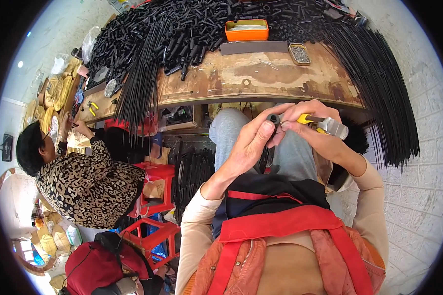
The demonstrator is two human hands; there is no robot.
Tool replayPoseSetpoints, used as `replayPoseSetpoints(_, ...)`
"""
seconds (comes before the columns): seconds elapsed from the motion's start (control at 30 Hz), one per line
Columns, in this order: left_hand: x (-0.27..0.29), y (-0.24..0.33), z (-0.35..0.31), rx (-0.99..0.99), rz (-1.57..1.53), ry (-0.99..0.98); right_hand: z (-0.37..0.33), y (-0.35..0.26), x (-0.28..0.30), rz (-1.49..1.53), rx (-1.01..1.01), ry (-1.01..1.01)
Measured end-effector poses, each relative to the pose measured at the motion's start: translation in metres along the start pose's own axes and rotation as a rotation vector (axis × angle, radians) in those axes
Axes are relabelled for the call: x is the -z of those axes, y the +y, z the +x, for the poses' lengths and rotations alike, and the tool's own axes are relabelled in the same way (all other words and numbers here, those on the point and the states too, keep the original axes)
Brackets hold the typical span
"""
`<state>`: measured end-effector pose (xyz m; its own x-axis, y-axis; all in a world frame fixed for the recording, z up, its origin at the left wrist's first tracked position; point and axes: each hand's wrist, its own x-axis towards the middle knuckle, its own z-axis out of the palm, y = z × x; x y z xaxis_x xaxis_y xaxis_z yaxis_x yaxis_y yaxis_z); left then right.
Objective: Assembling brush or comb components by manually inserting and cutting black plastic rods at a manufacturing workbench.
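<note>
My left hand (251, 142) is closed round a short black tubular part (273, 118), its round open end facing up between thumb and fingers. Close against it, my right hand (317, 118) has thumb and fingertips pinched together beside the tube. Whatever small piece those fingertips may hold is too small to make out. A hand tool with yellow grips and a grey metal end, looking like pliers (334, 129), is tucked in the right hand and points away to the right. Both hands are above my lap, just in front of the table edge.
A worn wooden table (280, 78) bears a heap of black tubular parts (192, 34), an orange box (247, 33) and a small tray of metal bits (299, 54). Bundles of thin black rods (379, 88) overhang its edge. A co-worker (88, 182) sits left, near red stools (155, 236).
</note>
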<state>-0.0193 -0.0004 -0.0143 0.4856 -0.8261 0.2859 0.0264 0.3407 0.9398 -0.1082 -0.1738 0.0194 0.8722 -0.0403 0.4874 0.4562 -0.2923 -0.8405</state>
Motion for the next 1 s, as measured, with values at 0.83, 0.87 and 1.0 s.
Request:
replayPoseSetpoints(0.83, 0.002, 0.001, 0.01, 0.038, 0.015, 0.015, -0.014, -0.059, 0.028, -0.257, -0.735, -0.342)
replayPoseSetpoints(0.87, 0.002, 0.002, 0.01, 0.018, 0.018, -0.013, -0.016, -0.062, 0.028, -0.188, -0.765, -0.347)
replayPoseSetpoints(1.0, -0.008, 0.008, 0.01, 0.038, 0.028, -0.069, -0.032, -0.05, 0.042, -0.112, -0.533, -0.333)
